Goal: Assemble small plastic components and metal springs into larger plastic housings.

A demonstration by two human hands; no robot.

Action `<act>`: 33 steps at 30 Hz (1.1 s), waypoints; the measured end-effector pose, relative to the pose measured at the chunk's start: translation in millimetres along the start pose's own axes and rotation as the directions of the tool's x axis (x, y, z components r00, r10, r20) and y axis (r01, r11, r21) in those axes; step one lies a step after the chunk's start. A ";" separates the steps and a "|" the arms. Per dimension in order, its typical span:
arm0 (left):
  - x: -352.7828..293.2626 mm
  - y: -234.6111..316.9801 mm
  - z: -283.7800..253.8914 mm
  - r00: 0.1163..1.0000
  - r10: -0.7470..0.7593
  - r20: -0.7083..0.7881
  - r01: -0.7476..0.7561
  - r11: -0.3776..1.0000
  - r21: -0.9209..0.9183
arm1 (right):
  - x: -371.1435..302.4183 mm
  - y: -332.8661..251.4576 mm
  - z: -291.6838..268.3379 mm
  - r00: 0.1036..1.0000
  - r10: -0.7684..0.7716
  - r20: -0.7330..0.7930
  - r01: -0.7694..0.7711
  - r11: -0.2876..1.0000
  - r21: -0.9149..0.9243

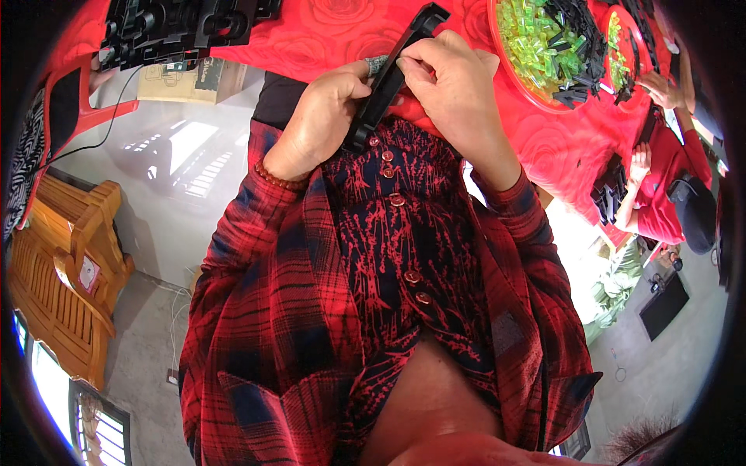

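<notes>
A long, narrow black plastic strip with raised edges [378, 105] slants up from my chest toward the table. My left hand [322, 113] is closed around its left side, near the middle, with a patterned wrapping on one finger. On the other side, my right hand [454, 89] is closed in a pinch, thumb and forefinger pressed against the strip's edge. Whatever lies between those fingertips is hidden. Right of that hand, a round red basin [500, 58] holds many small translucent yellow-green pieces [536, 46] and small black pieces [579, 62].
Black moulded parts [183, 31] are piled at the far left of the red rose-patterned tablecloth [334, 23]. Below stands a cardboard box [194, 81]. A wooden bench [70, 272] is at left. A co-worker in red [668, 194] works at right, beside a second basin [633, 39].
</notes>
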State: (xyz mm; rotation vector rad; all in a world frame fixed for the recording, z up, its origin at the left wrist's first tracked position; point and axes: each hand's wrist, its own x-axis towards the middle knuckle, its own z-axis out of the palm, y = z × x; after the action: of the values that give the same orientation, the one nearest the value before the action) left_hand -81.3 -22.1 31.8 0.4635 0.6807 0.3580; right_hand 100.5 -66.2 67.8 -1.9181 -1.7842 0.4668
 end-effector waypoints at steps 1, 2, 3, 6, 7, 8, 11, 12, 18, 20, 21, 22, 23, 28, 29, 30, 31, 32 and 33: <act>1.1 -1.5 -0.5 1.000 0.016 -0.006 -0.016 1.000 0.023 | 0.0 -0.7 -0.5 1.000 -0.007 -0.002 0.007 1.000 0.000; 1.6 -2.3 -0.7 0.999 0.032 -0.012 -0.031 0.998 0.047 | -0.1 -1.6 -1.1 1.000 -0.013 -0.003 0.013 1.000 0.000; 1.1 -2.0 -0.9 0.999 0.032 -0.012 -0.031 0.998 0.046 | -0.1 -3.0 -2.2 1.000 -0.013 -0.003 0.013 1.000 0.000; 0.9 -0.7 -0.5 0.999 0.033 -0.020 -0.031 0.996 0.080 | -0.3 -4.5 -3.7 0.999 -0.043 -0.009 0.043 0.998 -0.047; 0.0 0.1 1.2 0.998 0.035 -0.044 -0.031 0.996 0.088 | -0.9 -4.7 -3.5 0.998 -0.065 -0.015 0.064 0.995 -0.075; -0.5 0.2 2.5 0.997 0.037 -0.069 -0.031 0.995 0.096 | -1.5 -4.7 -3.2 0.996 -0.087 -0.019 0.085 0.991 -0.103; 3.1 -5.0 2.2 0.994 0.069 -0.087 -0.056 0.989 0.139 | -1.8 -3.2 -1.9 0.992 -0.122 -0.020 0.119 0.984 -0.129; 3.1 -5.2 3.2 0.994 0.069 -0.087 -0.057 0.989 0.138 | -1.7 -3.7 -2.4 0.992 -0.123 -0.020 0.119 0.984 -0.130; 4.5 -6.8 11.7 0.980 0.142 -0.142 -0.094 0.949 0.301 | -3.1 -4.0 4.1 0.991 -0.126 -0.049 0.119 0.986 -0.119; 7.1 -9.9 15.4 0.955 0.212 -0.207 -0.121 0.917 0.380 | -4.7 -3.2 8.2 0.991 -0.121 -0.056 0.117 0.991 -0.070; 6.7 -9.2 13.9 0.955 0.213 -0.207 -0.122 0.916 0.381 | -5.4 -2.7 9.0 0.991 -0.122 -0.057 0.118 0.991 -0.070; 6.8 -8.4 11.0 0.949 0.259 -0.181 -0.125 0.834 0.537 | -6.3 -1.5 9.9 0.988 -0.136 -0.076 0.132 0.990 -0.054; 6.9 -7.5 9.7 0.942 0.300 -0.148 -0.125 0.726 0.677 | -7.2 -0.4 10.7 0.984 -0.149 -0.096 0.146 0.989 -0.038; 2.6 3.9 12.5 0.941 0.312 -0.127 -0.064 0.534 0.843 | -15.2 2.7 9.3 0.998 -0.016 -0.068 0.026 0.988 0.153; 2.8 3.8 11.0 0.937 0.334 -0.104 -0.066 0.460 0.885 | -16.2 2.9 8.6 0.997 0.081 0.014 -0.081 0.954 0.288; 3.1 2.8 10.9 0.937 0.333 -0.104 -0.065 0.460 0.885 | -16.6 3.2 8.9 0.997 0.081 0.015 -0.082 0.954 0.288; 4.0 2.0 11.4 0.938 0.324 -0.126 -0.043 0.469 0.882 | -16.3 3.8 8.9 0.989 0.142 0.040 -0.147 0.911 0.386; 4.9 1.3 12.1 0.938 0.315 -0.149 -0.021 0.478 0.878 | -16.4 4.3 9.0 0.977 0.200 0.072 -0.209 0.853 0.478; 4.9 1.1 13.5 0.938 0.313 -0.148 -0.021 0.478 0.878 | -17.0 4.4 8.9 0.977 0.201 0.071 -0.211 0.853 0.477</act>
State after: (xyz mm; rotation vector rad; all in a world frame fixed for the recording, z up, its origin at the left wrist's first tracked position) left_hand -68.9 -22.9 39.1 1.5127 1.1064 0.2405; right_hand 97.7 -82.3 56.8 -1.7441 -1.3072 0.9151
